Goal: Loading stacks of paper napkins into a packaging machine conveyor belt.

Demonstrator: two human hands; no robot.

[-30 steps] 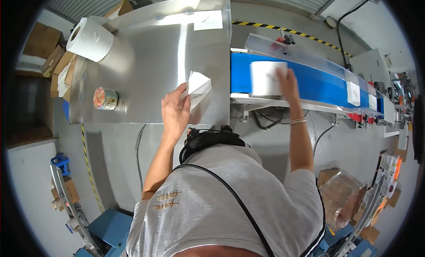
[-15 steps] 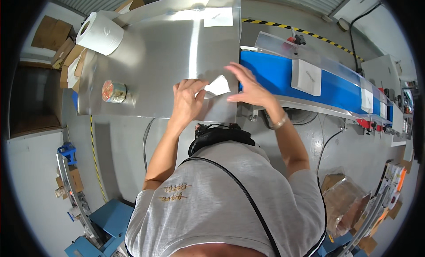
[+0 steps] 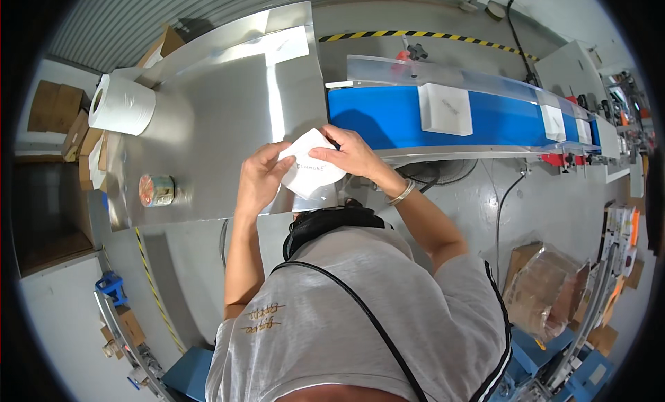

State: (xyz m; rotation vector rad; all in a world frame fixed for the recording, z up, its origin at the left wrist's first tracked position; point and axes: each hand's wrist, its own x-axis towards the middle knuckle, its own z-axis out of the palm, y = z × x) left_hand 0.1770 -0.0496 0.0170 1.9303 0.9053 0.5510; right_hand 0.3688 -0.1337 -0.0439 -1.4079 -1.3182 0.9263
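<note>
Between my two hands is a flat white packet (image 3: 309, 179) with dark print on its upper face, held tilted over the front right corner of the metal table (image 3: 208, 146). My left hand (image 3: 263, 175) pinches its left edge between thumb and fingers. At its upper right, my right hand (image 3: 352, 154) grips it with the thumb on top and the fingers partly hidden behind. A similar white square packet (image 3: 445, 110) lies on the blue conveyor belt (image 3: 377, 118) to the right, with smaller-looking ones farther along.
On the table's left stand a large white roll (image 3: 130, 104) and a small round container (image 3: 156, 190) with a colourful label. A white sheet (image 3: 287, 45) lies at the back. A clear guard rail (image 3: 471, 87) runs along the belt's far side. Cardboard boxes (image 3: 80, 135) are stacked at far left.
The white packet has come up into both hands, its printed face now showing. My right hand, open and apart before, has closed on it. The whole view has shifted.
</note>
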